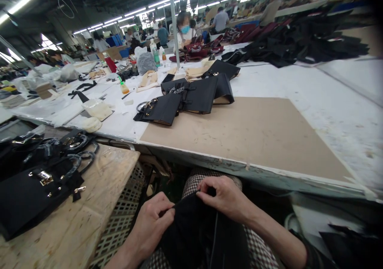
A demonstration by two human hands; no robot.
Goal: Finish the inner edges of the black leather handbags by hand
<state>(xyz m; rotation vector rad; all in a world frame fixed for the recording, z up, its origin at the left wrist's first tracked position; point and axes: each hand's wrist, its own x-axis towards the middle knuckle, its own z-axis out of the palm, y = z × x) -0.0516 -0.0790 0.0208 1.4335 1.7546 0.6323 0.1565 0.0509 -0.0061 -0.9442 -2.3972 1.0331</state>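
A black fabric piece (194,231) lies on my lap, below the table edge. My left hand (152,223) grips its left edge with curled fingers. My right hand (223,195) pinches its top edge, fingers pressed together. Checked trousers show underneath the fabric. On the table ahead lies a brown cardboard sheet (254,135), bare, and behind it stand several black handbags (191,97) with gold clasps.
A wooden side table (89,205) at my left carries more black handbags (38,177) with ringed handles. A white lattice crate (125,209) sits beside it. The long white worktable (314,89) holds bottles, cloth piles and dark fabric stacks (293,42). Other people work at the far end.
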